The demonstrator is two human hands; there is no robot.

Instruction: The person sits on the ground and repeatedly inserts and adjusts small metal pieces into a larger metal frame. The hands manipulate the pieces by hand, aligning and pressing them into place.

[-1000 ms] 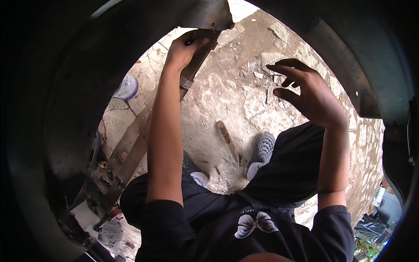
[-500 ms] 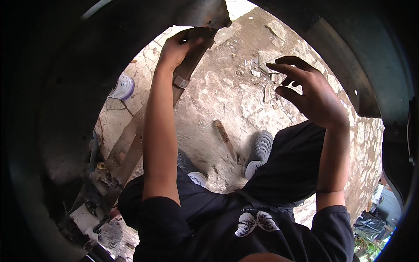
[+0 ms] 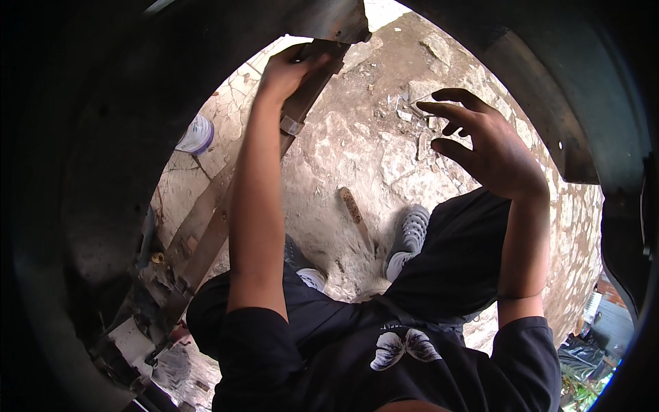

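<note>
My left hand is at the upper part of a long, brown metal beam that slopes down to the left. The hand is closed on the beam's side, with one digit laid across its face; the other fingertips are hidden. A light metal bracket sits on the beam below the hand. My right hand is raised in the air over the ground, fingers curved and apart, touching nothing. On the ground between my feet lies a knife-like tool with a worn, speckled handle.
Dark curved metal panels surround the view, with another panel edge to the right. A white and purple tub stands at left. Broken bits lie on the rough stone ground. My grey shoes rest beneath me.
The beam, tub and left hand appear slightly farther right in the picture, while the left hand stays on the beam. My right hand holds nearly the same pose and place.
</note>
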